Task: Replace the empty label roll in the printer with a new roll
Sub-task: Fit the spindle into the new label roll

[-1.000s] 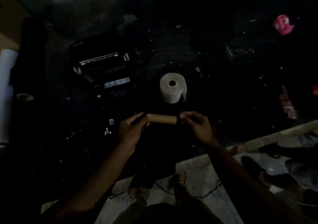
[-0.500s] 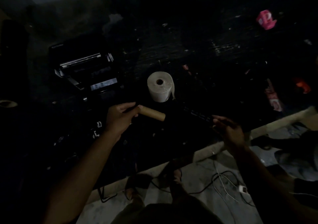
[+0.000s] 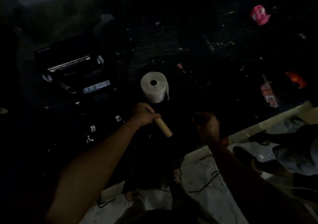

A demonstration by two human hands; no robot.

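The scene is very dark. My left hand (image 3: 145,114) grips one end of the empty brown cardboard core (image 3: 163,127), which points down and right over the black table. A full white label roll (image 3: 153,86) stands on end just beyond that hand, with a loose tail hanging on its right side. The black printer (image 3: 77,75) sits open at the left, its metal bar showing. My right hand (image 3: 206,124) hovers right of the core, apart from it, with its fingers curled. The dark hides whether it holds anything.
A pink object (image 3: 259,15), an orange object (image 3: 296,79) and a printed packet (image 3: 268,93) lie at the right of the table. The table's pale front edge (image 3: 258,124) runs diagonally. Cables (image 3: 221,177) trail on the floor below, beside another person's shoe (image 3: 244,156).
My right hand let go of the core's right end, swung out to the right with a dark rod, then came back toward the middle. My left hand tilted the core downward.
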